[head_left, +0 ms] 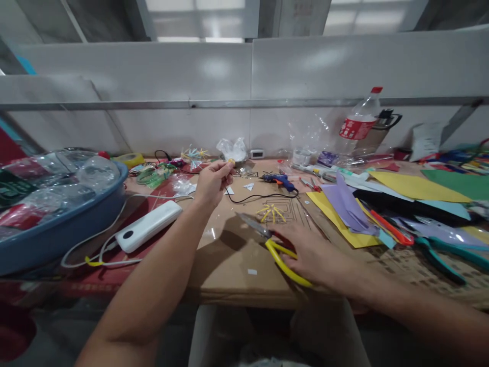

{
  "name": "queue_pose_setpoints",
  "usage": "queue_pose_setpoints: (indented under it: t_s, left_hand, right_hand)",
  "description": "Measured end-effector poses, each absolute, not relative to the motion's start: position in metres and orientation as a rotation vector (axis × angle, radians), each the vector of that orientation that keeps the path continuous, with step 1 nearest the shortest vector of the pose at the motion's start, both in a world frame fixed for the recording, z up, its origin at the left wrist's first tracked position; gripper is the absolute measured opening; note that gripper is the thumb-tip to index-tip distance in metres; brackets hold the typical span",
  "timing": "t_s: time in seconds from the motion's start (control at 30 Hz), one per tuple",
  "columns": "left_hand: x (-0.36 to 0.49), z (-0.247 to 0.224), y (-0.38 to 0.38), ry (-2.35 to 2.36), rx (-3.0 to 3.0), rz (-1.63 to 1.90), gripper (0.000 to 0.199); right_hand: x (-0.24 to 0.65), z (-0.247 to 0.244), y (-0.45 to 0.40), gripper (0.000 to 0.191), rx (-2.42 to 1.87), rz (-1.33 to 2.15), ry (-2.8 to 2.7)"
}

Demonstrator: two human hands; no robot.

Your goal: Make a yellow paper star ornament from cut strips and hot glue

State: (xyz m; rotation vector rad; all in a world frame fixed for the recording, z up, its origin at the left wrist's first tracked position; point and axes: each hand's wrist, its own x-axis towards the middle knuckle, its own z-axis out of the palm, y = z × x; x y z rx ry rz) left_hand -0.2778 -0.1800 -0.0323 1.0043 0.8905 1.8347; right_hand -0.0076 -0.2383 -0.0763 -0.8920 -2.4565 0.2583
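Note:
My left hand (216,182) is raised over the back of the cardboard surface (229,260), its fingers pinching a small yellow piece (231,161). Lower and to the right, my right hand (298,247) is closed around the yellow handles of a pair of scissors (280,252), whose blades point up and left. Just beyond the blades lies a yellow spiky piece with thin spread arms (272,212). A blue glue gun (280,181) rests farther back, its black cord curving toward my left hand. A small white scrap (252,272) lies near the front edge.
At left are a blue basin (76,224) of plastic bottles and a white power bank (148,226) with a cable. Coloured sheets (344,219), a red cutter (391,228) and teal-handled pliers (439,260) lie at right. Behind them stands a bottle (357,127) with a red cap.

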Motion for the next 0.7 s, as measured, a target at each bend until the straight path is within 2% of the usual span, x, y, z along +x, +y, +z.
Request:
queue_pose_setpoints:
  t_s: [0.2,0.3,0.5,0.7]
  left_hand:
    - [-0.273,-0.035,-0.181,0.939,1.124,1.825,0.018]
    - [-0.268,-0.038,-0.181,1.002,1.114,1.822,0.02]
    - [-0.261,-0.037,-0.185,1.114,1.076,1.812,0.022]
    - [-0.25,-0.039,-0.187,1.092,1.046,1.816,0.019]
  right_hand:
    - [-0.008,-0.037,-0.211,0.069,-0.77,0.597,-2.122]
    - [-0.018,-0.021,-0.191,0.078,-0.694,0.512,-2.16]
    - [-0.02,-0.028,-0.16,0.052,-0.797,0.056,-2.178]
    - [-0.011,-0.045,-0.154,0.05,-0.934,0.025,-2.216]
